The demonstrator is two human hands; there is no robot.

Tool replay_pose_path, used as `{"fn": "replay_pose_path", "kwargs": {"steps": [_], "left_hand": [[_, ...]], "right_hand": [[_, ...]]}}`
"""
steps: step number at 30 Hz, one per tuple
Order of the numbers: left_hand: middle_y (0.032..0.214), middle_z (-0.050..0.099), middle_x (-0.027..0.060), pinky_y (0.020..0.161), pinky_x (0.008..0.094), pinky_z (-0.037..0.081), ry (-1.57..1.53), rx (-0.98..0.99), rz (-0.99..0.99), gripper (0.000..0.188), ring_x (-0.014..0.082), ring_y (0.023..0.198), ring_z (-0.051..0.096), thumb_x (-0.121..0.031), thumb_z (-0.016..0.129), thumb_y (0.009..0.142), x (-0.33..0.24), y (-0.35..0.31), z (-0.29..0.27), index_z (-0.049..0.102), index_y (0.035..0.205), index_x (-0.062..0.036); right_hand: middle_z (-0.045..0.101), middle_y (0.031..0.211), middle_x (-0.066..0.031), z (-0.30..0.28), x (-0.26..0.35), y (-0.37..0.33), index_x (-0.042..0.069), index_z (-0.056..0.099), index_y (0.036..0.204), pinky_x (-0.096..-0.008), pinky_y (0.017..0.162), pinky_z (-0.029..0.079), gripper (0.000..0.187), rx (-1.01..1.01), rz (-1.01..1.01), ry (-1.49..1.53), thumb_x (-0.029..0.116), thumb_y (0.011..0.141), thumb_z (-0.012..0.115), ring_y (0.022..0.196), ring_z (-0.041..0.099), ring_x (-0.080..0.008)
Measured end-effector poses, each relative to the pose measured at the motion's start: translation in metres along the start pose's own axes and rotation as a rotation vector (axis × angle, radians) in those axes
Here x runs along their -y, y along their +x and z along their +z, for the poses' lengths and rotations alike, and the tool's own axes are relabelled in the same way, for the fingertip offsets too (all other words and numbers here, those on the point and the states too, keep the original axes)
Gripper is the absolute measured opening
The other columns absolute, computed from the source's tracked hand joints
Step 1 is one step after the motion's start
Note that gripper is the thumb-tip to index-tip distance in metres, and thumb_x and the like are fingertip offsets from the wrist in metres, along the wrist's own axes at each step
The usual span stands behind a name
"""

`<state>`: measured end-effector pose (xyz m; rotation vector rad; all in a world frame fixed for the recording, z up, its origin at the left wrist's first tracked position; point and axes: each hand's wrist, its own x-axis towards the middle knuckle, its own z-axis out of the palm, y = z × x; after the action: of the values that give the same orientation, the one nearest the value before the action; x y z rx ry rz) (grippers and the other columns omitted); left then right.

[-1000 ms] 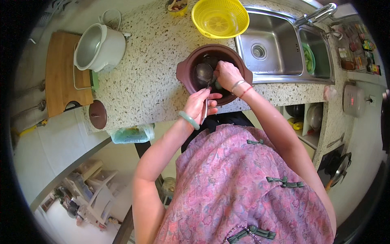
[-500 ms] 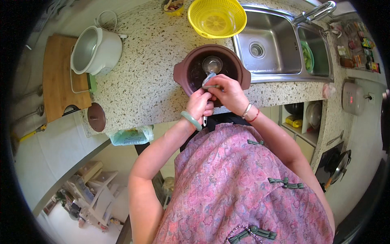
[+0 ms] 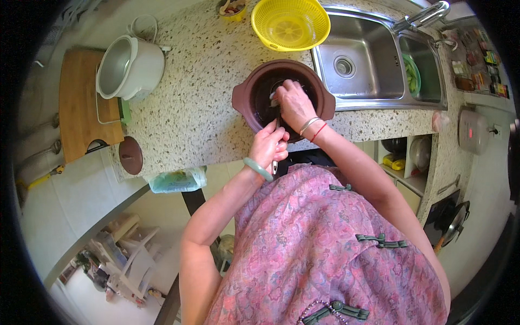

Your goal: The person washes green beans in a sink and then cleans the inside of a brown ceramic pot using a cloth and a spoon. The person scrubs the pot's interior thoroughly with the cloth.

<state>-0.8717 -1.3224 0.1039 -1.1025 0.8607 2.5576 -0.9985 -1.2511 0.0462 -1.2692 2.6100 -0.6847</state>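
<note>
A brown-red two-handled pot [image 3: 245,100] stands at the counter's front, dark inside. My left hand [image 3: 267,145] is closed around the handle of a metal ladle [image 3: 275,167], whose end sticks out below the fist. The ladle slants up into the pot, and its bowl is mostly covered by my right hand [image 3: 297,107]. That hand reaches down inside the pot with fingers bent together. A small pale, greyish thing [image 3: 273,101] shows beside its fingertips; its kind is unclear.
Behind the pot sits a yellow colander [image 3: 290,33], with a double steel sink [image 3: 368,65] to its right. A white cooker body [image 3: 138,67], a wooden board [image 3: 81,108] and a brown lid [image 3: 130,155] are on the left. A plastic bag [image 3: 176,181] hangs at the front edge.
My right hand has moved forward, deeper into the pot, and now covers the ladle bowl seen before. The left hand keeps its grip on the ladle handle.
</note>
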Motion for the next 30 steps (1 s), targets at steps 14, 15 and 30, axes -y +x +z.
{"fn": "replay_pose_path", "kwargs": {"steps": [14, 15, 30], "left_hand": [[0.101, 0.052, 0.0074, 0.045, 0.0210, 0.032, -0.145, -0.114, -0.052, 0.062, 0.0061, 0.057, 0.036, 0.005, 0.042, 0.087, -0.014, 0.007, 0.005, 0.018, 0.142, -0.0095], [0.102, 0.051, 0.0075, 0.045, 0.0209, 0.032, -0.126, -0.130, -0.041, 0.068, 0.0060, 0.057, 0.036, 0.006, 0.042, 0.086, -0.014, 0.010, 0.007, 0.012, 0.146, -0.0106], [0.088, 0.049, 0.0020, 0.040, 0.0174, 0.027, -0.064, -0.013, 0.017, 0.010, 0.0042, 0.051, 0.033, -0.012, 0.046, 0.096, -0.006, 0.025, -0.008, 0.048, 0.106, -0.0116]], "right_hand": [[0.053, 0.096, -0.0151, -0.028, -0.003, -0.003, 0.001, 0.056, 0.092, -0.0341, 0.071, 0.055, 0.014, 0.134, 0.061, -0.308, 0.006, 0.079, 0.056, 0.090, 0.059, -0.0287], [0.054, 0.096, -0.0149, -0.030, -0.002, -0.005, 0.001, 0.057, 0.092, -0.0331, 0.070, 0.055, 0.014, 0.170, 0.062, -0.343, 0.006, 0.079, 0.056, 0.090, 0.060, -0.0281], [0.063, 0.088, -0.0147, -0.036, -0.001, -0.011, 0.006, 0.070, 0.091, -0.0370, 0.075, 0.049, 0.019, 0.160, 0.175, 0.589, 0.017, 0.076, 0.070, 0.084, 0.062, -0.0311]]}}
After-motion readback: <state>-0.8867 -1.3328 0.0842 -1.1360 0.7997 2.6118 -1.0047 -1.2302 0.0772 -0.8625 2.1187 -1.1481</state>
